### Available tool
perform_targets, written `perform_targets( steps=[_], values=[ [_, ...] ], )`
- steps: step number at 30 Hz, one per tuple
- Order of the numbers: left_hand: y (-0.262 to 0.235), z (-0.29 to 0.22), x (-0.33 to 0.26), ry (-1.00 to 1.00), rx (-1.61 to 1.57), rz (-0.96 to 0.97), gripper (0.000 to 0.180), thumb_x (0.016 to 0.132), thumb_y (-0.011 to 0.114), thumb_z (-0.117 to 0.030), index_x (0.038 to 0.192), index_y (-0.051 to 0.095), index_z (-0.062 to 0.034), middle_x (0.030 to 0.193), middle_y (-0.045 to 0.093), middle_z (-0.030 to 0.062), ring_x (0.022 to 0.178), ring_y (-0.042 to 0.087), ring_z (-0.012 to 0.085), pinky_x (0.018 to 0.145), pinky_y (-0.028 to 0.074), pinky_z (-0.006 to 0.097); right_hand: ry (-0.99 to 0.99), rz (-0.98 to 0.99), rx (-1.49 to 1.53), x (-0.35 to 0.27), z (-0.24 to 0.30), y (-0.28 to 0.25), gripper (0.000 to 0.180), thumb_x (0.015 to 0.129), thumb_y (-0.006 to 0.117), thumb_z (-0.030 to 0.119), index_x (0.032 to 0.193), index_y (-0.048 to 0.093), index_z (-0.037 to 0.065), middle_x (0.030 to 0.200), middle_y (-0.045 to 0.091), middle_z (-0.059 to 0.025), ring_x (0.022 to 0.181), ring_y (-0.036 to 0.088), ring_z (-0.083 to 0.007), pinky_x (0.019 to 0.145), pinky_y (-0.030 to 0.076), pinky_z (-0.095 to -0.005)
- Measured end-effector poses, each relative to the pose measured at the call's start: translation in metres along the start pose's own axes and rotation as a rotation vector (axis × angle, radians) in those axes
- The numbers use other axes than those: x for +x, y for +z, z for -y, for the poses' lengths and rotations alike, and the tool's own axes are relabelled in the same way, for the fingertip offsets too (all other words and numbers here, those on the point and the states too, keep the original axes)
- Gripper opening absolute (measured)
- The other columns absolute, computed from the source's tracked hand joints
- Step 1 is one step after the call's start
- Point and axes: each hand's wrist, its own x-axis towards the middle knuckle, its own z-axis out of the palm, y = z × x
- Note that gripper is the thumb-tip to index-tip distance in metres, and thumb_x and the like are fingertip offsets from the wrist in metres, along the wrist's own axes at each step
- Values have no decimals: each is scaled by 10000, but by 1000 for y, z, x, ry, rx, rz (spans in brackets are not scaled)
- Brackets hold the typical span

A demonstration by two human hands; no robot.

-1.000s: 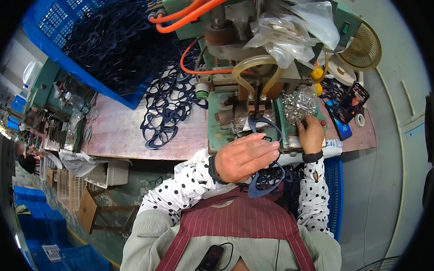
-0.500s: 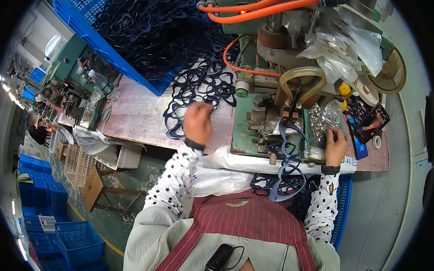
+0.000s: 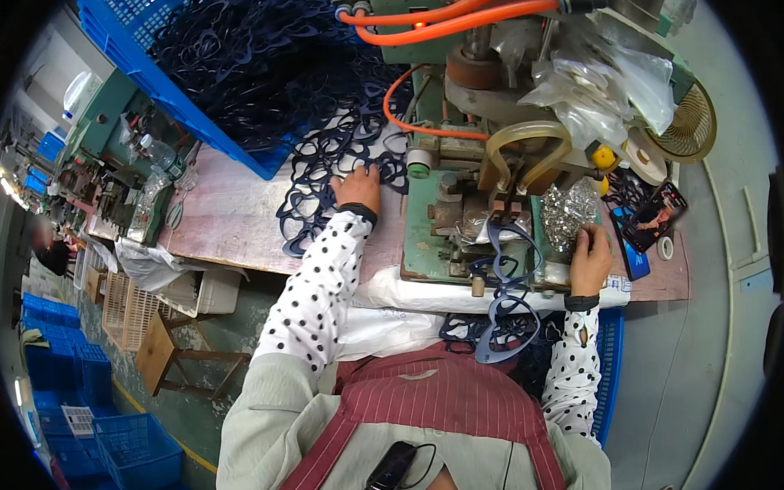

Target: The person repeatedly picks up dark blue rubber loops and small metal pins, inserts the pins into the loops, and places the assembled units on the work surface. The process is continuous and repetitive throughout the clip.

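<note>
My left hand (image 3: 357, 191) rests at the near edge of the loose dark blue eyeglass frame fronts (image 3: 308, 203), its fingers apart and touching them. Nothing is visibly gripped in it. My right hand (image 3: 591, 260) is at the right edge of a tray of small shiny metal pieces (image 3: 568, 213), thumb and fingers drawn together; whatever they hold is too small to tell. Between the hands, a green bench machine (image 3: 426, 235) carries a blue eyeglass frame front (image 3: 494, 241) at its working head. More frame fronts (image 3: 509, 327) hang below it, over my lap.
A tilted blue crate (image 3: 224, 134) spills a heap of frame fronts onto the table. Orange hoses (image 3: 453, 22) cross above the machine. Plastic bags (image 3: 581, 91), a small fan (image 3: 690, 122) and a phone (image 3: 655, 223) are at right. A wooden stool (image 3: 158, 352) stands at lower left.
My left hand has moved forward onto the frame fronts and its fingers have spread. My right hand stays by the metal pieces. The whole view has shifted slightly.
</note>
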Motion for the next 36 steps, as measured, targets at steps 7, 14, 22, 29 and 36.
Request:
perform_targets(
  steps=[7, 14, 22, 29, 36],
  values=[
    [-100, 46, -21, 125, 63, 296, 311, 809, 602, -109, 1097, 679, -197, 1006, 699, 62, 982, 660, 262, 869, 431, 521, 241, 79, 294, 4, 31, -9, 131, 890, 623, 49, 1016, 656, 33, 893, 691, -114, 815, 644, -247, 755, 492, -336],
    [-186, 51, -56, -118, -114, 148, 304, 840, 681, -400, 919, 697, -107, 798, 693, 139, 801, 669, 344, 670, 506, 466, 124, 136, 518, 17, 74, -19, 138, 855, 667, 9, 987, 705, -5, 905, 681, -60, 819, 614, -127, 737, 480, -245],
    [-232, -24, -88, 320, -1170, -417, 173, 905, 631, -67, 1061, 677, -9, 923, 691, 115, 771, 629, 163, 697, 491, 282, 172, 316, 669, 13, 150, -39, 218, 765, 709, 28, 982, 729, 34, 933, 649, -70, 810, 591, -144, 724, 464, -251],
    [-240, -65, -68, 199, -1685, -258, 184, 986, 565, -110, 1081, 632, 33, 958, 699, 101, 813, 644, 114, 736, 493, 237, 177, 308, 804, 13, 170, -22, 446, 727, 722, -11, 1128, 531, -55, 895, 676, -108, 822, 640, -143, 779, 498, -283],
    [-228, -75, -81, 276, -1316, -449, 197, 892, 612, -18, 1084, 651, 7, 992, 701, 130, 805, 644, 196, 733, 509, 303, 259, 251, 1009, 5, 174, -15, 546, 759, 724, -18, 1223, 439, -61, 908, 678, -97, 847, 622, -131, 782, 490, -266]
  ],
)
